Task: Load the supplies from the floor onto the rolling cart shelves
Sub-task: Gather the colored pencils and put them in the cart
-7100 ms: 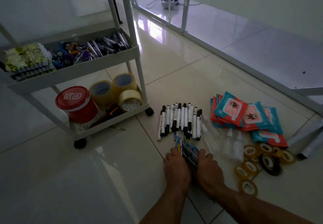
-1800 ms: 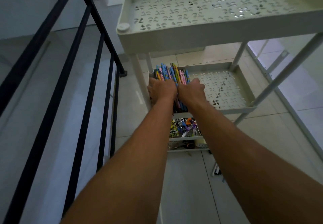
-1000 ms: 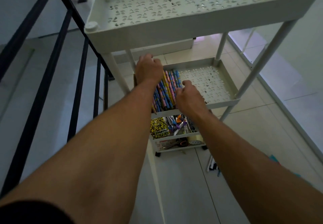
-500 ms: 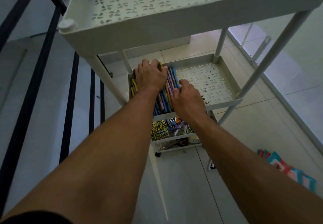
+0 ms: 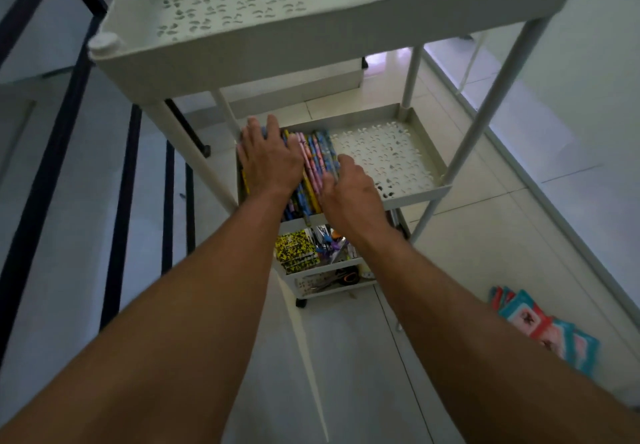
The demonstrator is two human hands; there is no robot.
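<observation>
pressing flat on the coloured pencils (image 5: 317, 163) with the left hand (image 5: 268, 164), fingers straight, gripping nothing. touching the row's right edge with the right hand (image 5: 349, 190), fingers bent; cannot tell whether pinching a pencil. resting in a row on the left half of the cart's second shelf (image 5: 388, 156). on the floor right of that shelf, well apart: blue and red packets (image 5: 526, 319). left of it, a black railing (image 5: 121, 201).

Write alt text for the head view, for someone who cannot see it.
Seen from above, a person's left hand presses flat on a row of coloured pens on the second shelf of a white cart, while the right hand touches the row's right side. Packets lie on the floor at right.
</observation>
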